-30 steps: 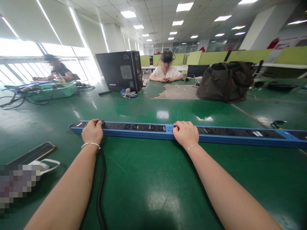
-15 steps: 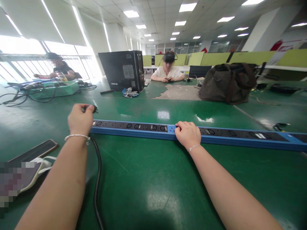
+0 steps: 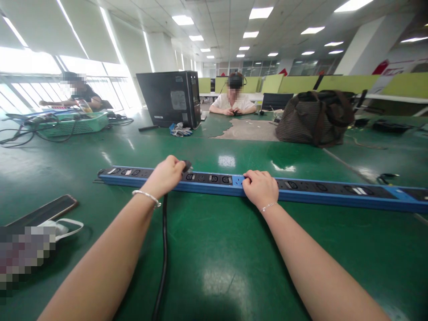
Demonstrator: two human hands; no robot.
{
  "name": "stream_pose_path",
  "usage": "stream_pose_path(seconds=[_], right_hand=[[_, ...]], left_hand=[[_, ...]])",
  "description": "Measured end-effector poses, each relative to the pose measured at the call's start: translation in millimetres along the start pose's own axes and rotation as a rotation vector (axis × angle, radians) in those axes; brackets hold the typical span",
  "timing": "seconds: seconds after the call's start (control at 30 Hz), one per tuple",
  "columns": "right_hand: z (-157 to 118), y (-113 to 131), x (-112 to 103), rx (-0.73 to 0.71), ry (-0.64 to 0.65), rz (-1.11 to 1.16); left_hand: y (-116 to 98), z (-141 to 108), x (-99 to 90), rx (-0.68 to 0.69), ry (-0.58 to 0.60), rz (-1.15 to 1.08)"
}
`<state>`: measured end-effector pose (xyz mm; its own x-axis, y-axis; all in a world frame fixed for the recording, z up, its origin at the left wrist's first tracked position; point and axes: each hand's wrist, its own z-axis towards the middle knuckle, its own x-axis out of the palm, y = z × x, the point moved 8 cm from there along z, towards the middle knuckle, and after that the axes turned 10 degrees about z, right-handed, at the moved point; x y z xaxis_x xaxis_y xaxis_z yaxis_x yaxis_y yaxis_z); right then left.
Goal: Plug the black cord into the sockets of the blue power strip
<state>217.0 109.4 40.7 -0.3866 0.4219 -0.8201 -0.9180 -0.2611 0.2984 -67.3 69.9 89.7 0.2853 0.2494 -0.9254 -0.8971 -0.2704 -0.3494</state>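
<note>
The left hand (image 3: 165, 174) grip grasps a black plug (image 3: 186, 166) by its body, leaving the prong end free above the blue power strip (image 3: 209, 189) lying left-to-right on the worktop (image 3: 214, 236), while the right hand (image 3: 262, 188) grip clasps the strip, apparently for steadying.

1. Power strip (image 3: 214, 188) runs left to right across the tabletop (image 3: 214, 249); right grip (image 3: 261, 188) on it.
2. Left grip (image 3: 164, 175) over the strip, left of the right one; plug (image 3: 186, 166) in it, cable (image 3: 163, 240) trailing down the near side.
3. Phone (image 3: 47, 213): near left, before the strip.
4. Behind the strip, left to right: basket (image 3: 88, 126), computer case (image 3: 163, 100), bag (image 3: 307, 118). Gloves (image 3: 181, 130) just before the computer case.
5. Across from me, one person (image 3: 242, 103) between computer case and bag; another (image 3: 89, 96) far left, behind the basket.
</note>
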Motion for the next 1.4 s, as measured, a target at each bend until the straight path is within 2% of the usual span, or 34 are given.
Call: stream_pose_path(seconds=[0.03, 0.1, 0.2, 0.33, 0.53, 0.77, 1.17, 1.4], right_hand=[[0, 0, 0, 0.000, -0.003, 0.001], [0, 0, 0, 0.000, -0.010, 0.006], [0, -1, 0, 0.005, -0.004, 0.014], [0, -1, 1, 0.015, 0.001, 0.017], [0, -1, 1, 0.022, 0.005, 0.006], [0, -1, 1, 0.030, 0.005, 0.002], [0, -1, 1, 0.031, 0.009, 0.008], [0, -1, 1, 0.027, 0.010, 0.022]], left_hand=[[-13, -4, 11.1, 0.067, 0.039, -0.015], [-26, -10, 26.8, 0.112, 0.078, -0.020], [-30, -12, 37.0, 0.100, 0.074, -0.004], [-32, -8, 40.2, 0.110, 0.041, 0.041], [-40, -7, 48.6, 0.119, 0.071, 0.154], [-44, -10, 47.3, 0.091, 0.075, 0.282], [-59, -16, 53.2, 0.091, 0.082, 0.389], [-59, -20, 55.7, 0.094, 0.044, 0.397]])
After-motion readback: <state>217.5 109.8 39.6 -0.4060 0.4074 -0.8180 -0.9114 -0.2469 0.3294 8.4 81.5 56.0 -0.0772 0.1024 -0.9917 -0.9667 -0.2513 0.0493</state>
